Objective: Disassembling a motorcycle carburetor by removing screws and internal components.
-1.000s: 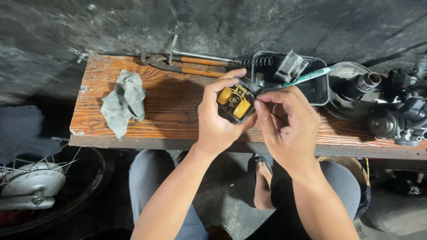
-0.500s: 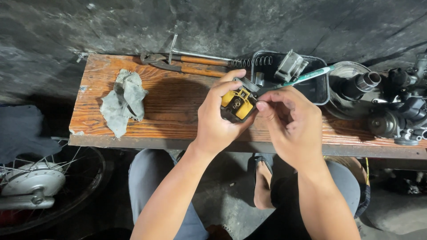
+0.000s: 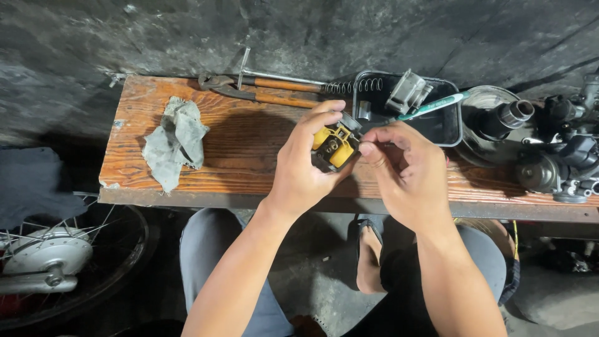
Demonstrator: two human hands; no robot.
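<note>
Slipping is the risk: held above the wooden table (image 3: 249,162), the small yellow and black part (image 3: 334,147) could drop toward the floor if the grip eases. The left hand (image 3: 302,165) is clamped around it; the right hand (image 3: 405,165) pinches fingertips together at its edge.

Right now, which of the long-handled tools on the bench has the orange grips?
The pliers lying along the bench's far edge, left of the black tray. The other long tool, sticking out of that tray, is a green-handled one.
</note>
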